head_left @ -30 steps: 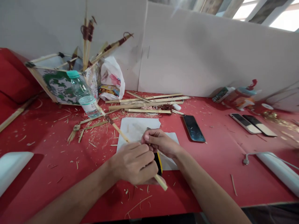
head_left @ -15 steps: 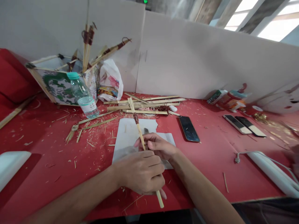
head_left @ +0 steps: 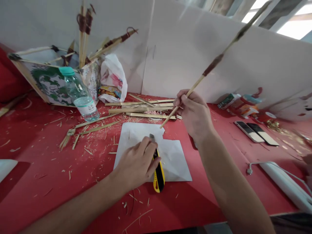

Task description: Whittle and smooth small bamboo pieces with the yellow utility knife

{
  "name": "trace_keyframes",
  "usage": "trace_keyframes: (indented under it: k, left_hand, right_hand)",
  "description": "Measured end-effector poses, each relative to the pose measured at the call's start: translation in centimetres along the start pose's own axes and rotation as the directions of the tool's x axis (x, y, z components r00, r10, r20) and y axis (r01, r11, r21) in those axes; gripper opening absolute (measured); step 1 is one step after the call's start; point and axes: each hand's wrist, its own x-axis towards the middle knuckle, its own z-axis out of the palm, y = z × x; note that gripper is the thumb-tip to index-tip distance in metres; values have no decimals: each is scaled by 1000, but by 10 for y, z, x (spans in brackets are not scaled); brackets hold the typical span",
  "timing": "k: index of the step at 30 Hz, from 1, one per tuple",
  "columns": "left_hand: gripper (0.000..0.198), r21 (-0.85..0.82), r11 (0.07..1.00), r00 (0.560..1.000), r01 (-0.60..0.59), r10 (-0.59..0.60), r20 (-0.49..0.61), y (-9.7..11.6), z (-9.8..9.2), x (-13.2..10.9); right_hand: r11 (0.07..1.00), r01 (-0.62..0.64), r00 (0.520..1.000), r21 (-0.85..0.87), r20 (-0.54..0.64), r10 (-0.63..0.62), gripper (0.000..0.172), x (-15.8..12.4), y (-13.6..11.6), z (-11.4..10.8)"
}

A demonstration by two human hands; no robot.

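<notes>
My right hand [head_left: 193, 112] is raised over the table and closed round a long bamboo stick [head_left: 214, 63] that slants up to the right, with a dark wrapped band partway along it. My left hand [head_left: 136, 164] rests on a white sheet of paper [head_left: 174, 159]. Its fingers lie against a yellow and black utility knife [head_left: 158, 172] on that sheet, blade end pointing away from me. Bamboo shavings lie scattered over the red table [head_left: 48, 169].
A pile of bamboo strips [head_left: 141, 109] lies behind the paper. A water bottle [head_left: 79, 94], a painted bamboo frame [head_left: 46, 81] and a plastic bag [head_left: 113, 81] stand at the back left. Two phones [head_left: 255, 133] and a white power strip [head_left: 285, 185] lie to the right.
My right hand has lifted the bamboo stick off the paper and swung it up to the right. My left hand has let go of the stick and come down on the knife.
</notes>
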Motion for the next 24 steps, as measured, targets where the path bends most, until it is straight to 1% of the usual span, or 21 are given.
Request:
trace_keyframes:
  k: [2,4,6,8,12,15,19,24]
  left_hand:
    - [31,15,999,986,-40,37,162,2,3,-1]
    - [35,-10,995,950,-99,98,295,4,6,-2]
    - [38,-47,988,917,-147,154,368,6,8,-3]
    - [40,-63,986,900,-154,167,402,7,9,-3]
    - [49,-98,986,887,-137,167,431,8,8,-2]
    - [54,-141,979,888,-149,195,416,8,9,-2]
    - [56,-191,972,904,-136,201,377,8,13,-5]
    - [51,-270,946,902,-178,267,340,10,19,-9]
  right_hand:
    - [999,33,998,-24,-47,-35,2,7,1,12]
    - [999,41,998,-13,-52,-42,1,9,6,24]
    - [999,32,999,27,-30,-31,4,6,13,35]
    - [997,11,1000,77,-8,-11,12,2,17,41]
    - [992,-10,1000,124,-14,12,41,-3,19,44]
    - [991,-10,1000,130,-24,13,53,-4,20,41]
    - [989,-39,999,140,21,37,64,-4,25,37]
    - [985,-81,995,154,72,70,65,-4,31,33]
